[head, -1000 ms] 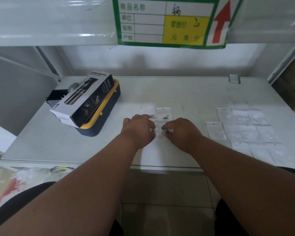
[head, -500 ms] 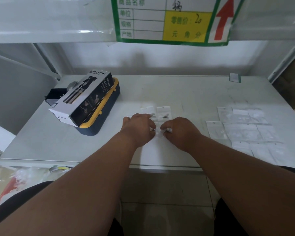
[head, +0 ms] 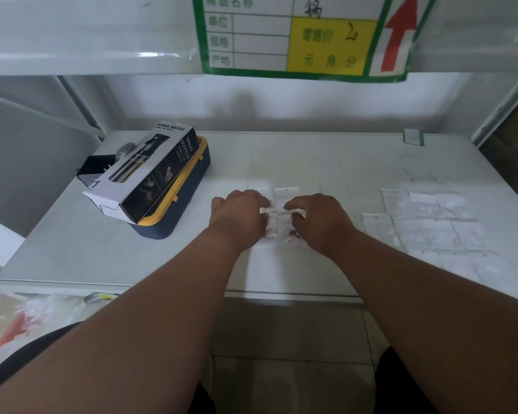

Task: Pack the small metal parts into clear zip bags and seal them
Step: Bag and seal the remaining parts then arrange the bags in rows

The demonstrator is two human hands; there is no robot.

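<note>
Both hands rest on a clear zip bag [head: 277, 227] lying near the front edge of the white shelf [head: 326, 162], at its middle. The left hand [head: 238, 218] and right hand [head: 319, 224] pinch the bag's top strip with curled fingers. Small metal parts [head: 293, 233] lie inside the bag; more bags [head: 428, 231] cover the shelf's right side.

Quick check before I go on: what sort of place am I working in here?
Most likely a shop or its stockroom. A retail price tag hangs from the shelf above, a boxed spray bottle sits at the left of the white shelf, and small clear zip bags lie spread at the right.
</note>
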